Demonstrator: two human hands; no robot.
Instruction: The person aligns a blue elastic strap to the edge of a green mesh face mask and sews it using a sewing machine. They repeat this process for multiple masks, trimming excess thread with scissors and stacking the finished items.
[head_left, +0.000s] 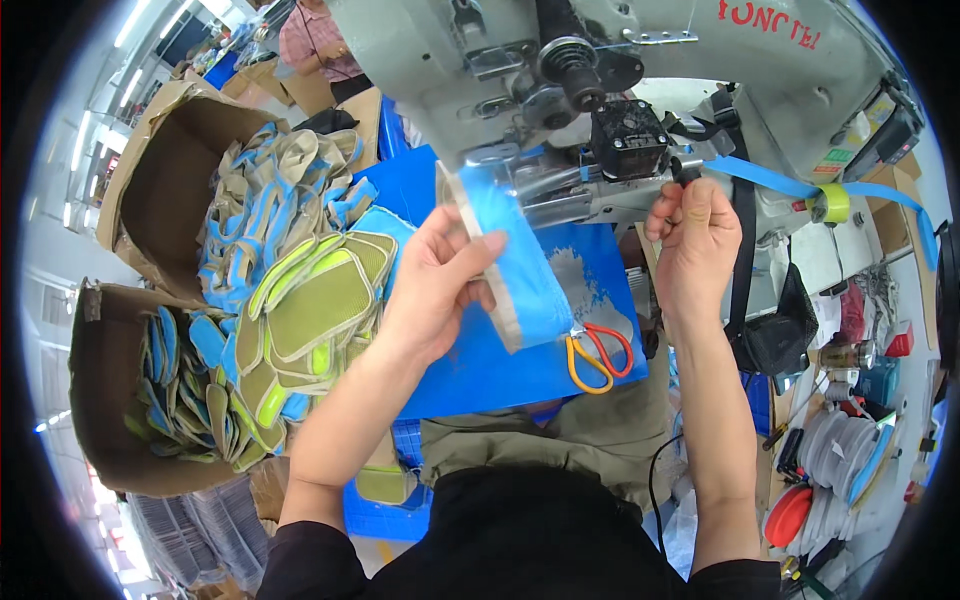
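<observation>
Left hand pinches the blue fabric piece by its beige edge, in front of the sewing machine; a one-sided grip could let it skew or slip. Scissors lie at its lower corner; a sweep of the cloth might drag them off. Right hand is curled at a small black knob; whether it grasps the knob, cannot tell. Blue tape beside it could twist or snag if bumped. Containers: lower cardboard box, blue and olive pads packed on edge; upper cardboard box, tangled beige-and-blue strips at its mouth, loose enough to spill if pulled.
</observation>
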